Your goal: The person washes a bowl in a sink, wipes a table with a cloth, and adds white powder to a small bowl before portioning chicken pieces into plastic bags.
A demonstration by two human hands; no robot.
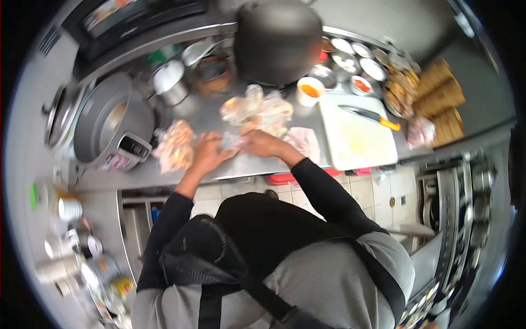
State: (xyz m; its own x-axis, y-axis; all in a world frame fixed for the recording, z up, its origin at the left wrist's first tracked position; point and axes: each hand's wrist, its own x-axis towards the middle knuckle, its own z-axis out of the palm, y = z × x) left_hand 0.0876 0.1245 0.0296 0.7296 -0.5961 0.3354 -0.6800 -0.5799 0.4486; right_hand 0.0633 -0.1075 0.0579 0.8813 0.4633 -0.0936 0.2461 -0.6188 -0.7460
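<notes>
Both my hands are over the steel counter (pixel 211 112) near its front edge, with a small clear plastic bag (pixel 231 141) between them. My left hand (pixel 209 153) grips the bag's left side, and my right hand (pixel 262 143) pinches its right side. Just left of my left hand lies a clear bag of pale orange food (pixel 176 147). Several more filled clear bags (pixel 256 111) are grouped behind my hands. A pale pink folded cloth (pixel 302 143) lies to the right of my right hand. What the small bag contains is blurred.
A white cutting board (pixel 359 134) with a yellow-handled knife (pixel 370 116) is at right, beyond a cup of orange sauce (pixel 310 91). Bowls (pixel 346 62) and brown cartons (pixel 441 104) stand farther right. A large cooker (pixel 113 118) stands left, a dark pot (pixel 278 42) behind.
</notes>
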